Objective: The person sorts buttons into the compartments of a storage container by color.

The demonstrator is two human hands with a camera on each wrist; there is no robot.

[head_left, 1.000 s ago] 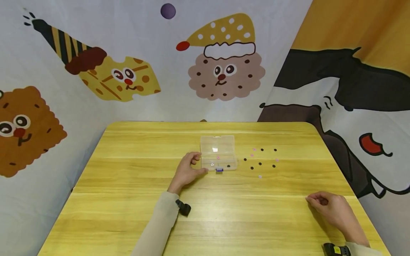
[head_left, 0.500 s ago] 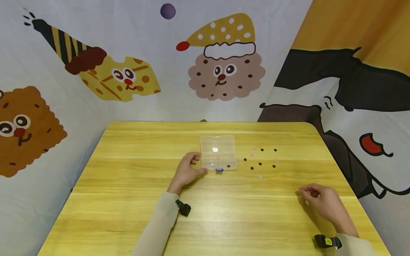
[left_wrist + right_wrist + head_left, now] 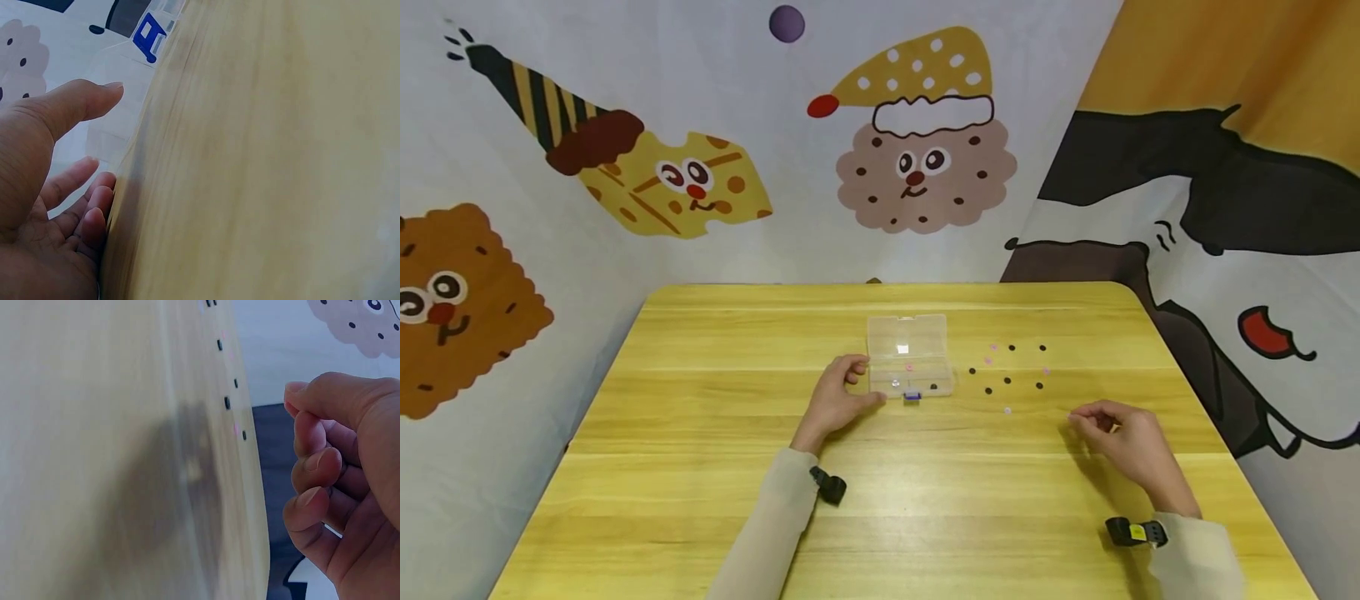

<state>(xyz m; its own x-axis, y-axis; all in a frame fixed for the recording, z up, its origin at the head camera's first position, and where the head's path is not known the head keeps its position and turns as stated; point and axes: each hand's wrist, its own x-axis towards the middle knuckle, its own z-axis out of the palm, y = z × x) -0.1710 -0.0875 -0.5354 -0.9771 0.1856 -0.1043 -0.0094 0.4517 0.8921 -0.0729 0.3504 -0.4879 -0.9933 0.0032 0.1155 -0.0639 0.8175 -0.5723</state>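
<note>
A clear plastic box (image 3: 880, 387) with a blue latch (image 3: 912, 396) stands with its lid (image 3: 906, 333) up. Inside lie a pink disc (image 3: 909, 367), a black disc (image 3: 933, 387) and a pale piece. My left hand (image 3: 835, 402) holds the box's left end, thumb at the front corner and fingers at the side; the left wrist view shows the thumb (image 3: 81, 103) apart from the lower fingers. Right of and in front of the loose discs, my right hand (image 3: 1123, 437) hovers over the table. Its thumb meets the curled index finger (image 3: 307, 434); no object shows between them.
Several small black discs (image 3: 1007, 381) and a few pink ones (image 3: 988, 361) lie scattered to the right of the box. One pale disc (image 3: 1007, 410) is nearest the front. A wooden table (image 3: 700, 517) stands before a printed cloth (image 3: 700, 50) with cartoon figures.
My right hand has moved left and away from me, towards the loose discs, with its fingers still curled. My left hand stays on the box. The head view has shifted slightly.
</note>
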